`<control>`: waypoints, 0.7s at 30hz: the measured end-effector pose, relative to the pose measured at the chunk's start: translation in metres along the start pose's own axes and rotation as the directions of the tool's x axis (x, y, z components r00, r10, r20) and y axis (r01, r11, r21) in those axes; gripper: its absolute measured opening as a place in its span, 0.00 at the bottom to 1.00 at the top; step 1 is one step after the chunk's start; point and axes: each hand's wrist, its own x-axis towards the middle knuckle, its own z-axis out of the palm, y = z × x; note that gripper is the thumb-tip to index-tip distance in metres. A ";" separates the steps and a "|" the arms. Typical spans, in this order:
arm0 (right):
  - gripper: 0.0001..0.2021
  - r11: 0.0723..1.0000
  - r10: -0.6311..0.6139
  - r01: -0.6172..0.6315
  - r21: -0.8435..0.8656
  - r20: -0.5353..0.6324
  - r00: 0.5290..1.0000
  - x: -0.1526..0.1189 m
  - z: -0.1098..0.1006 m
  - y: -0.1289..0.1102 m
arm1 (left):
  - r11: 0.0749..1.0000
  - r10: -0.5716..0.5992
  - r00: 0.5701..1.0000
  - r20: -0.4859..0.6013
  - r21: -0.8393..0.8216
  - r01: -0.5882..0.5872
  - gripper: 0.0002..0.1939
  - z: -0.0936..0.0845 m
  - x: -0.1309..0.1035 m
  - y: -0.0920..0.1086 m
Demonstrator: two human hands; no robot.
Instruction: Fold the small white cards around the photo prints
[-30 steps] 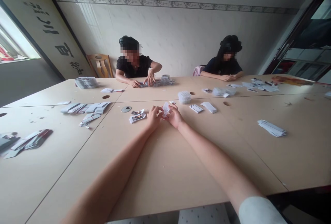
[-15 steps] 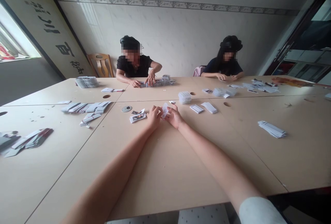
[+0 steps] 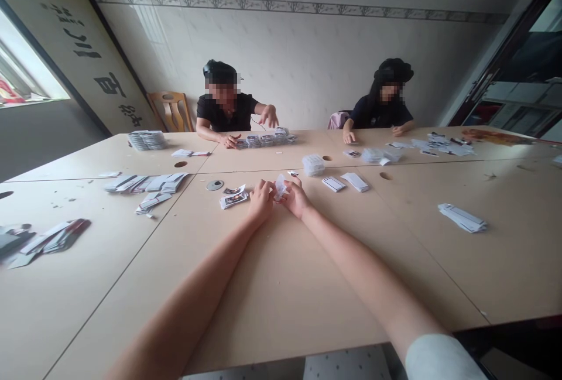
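Between my two hands is a small clear plastic sleeve, tilted up above the table. My left hand pinches its left side with bent fingers. My right hand is closed on its right side. What lies inside the sleeve is too small to make out. Just left of my left hand lie printed picture cards in a small pile. Past my right hand lie a white card stack with a dark border and a plain white card stack. A pile of clear sleeves stands beyond them.
Two people sit across the table, working with cards. Card piles lie at left, more at near left, and a white stack at right. A round metal grommet and cable holes interrupt the tabletop.
My hands and the sleeve have hardly moved. Across the table, the person at left has lifted a hand off the card stacks; the person at right has moved one hand toward the left.
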 end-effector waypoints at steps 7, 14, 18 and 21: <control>0.30 1.000 0.010 -0.010 -0.007 -0.004 1.000 0.002 -0.001 0.000 | 0.999 0.013 1.000 -0.003 -0.037 -0.013 0.09 0.000 0.000 0.000; 0.29 0.999 0.008 -0.007 0.038 -0.009 1.000 0.001 -0.002 -0.003 | 0.994 -0.021 0.997 -0.069 -0.104 0.013 0.05 -0.003 0.002 0.002; 0.29 0.998 0.014 -0.012 0.054 -0.029 0.999 0.002 -0.003 -0.004 | 0.989 -0.029 0.997 -0.072 -0.146 0.018 0.08 -0.006 0.003 0.005; 0.29 0.998 0.020 -0.019 0.057 -0.028 0.999 0.003 -0.005 -0.002 | 0.987 -0.012 1.000 -0.024 -0.158 0.008 0.08 -0.006 0.003 0.007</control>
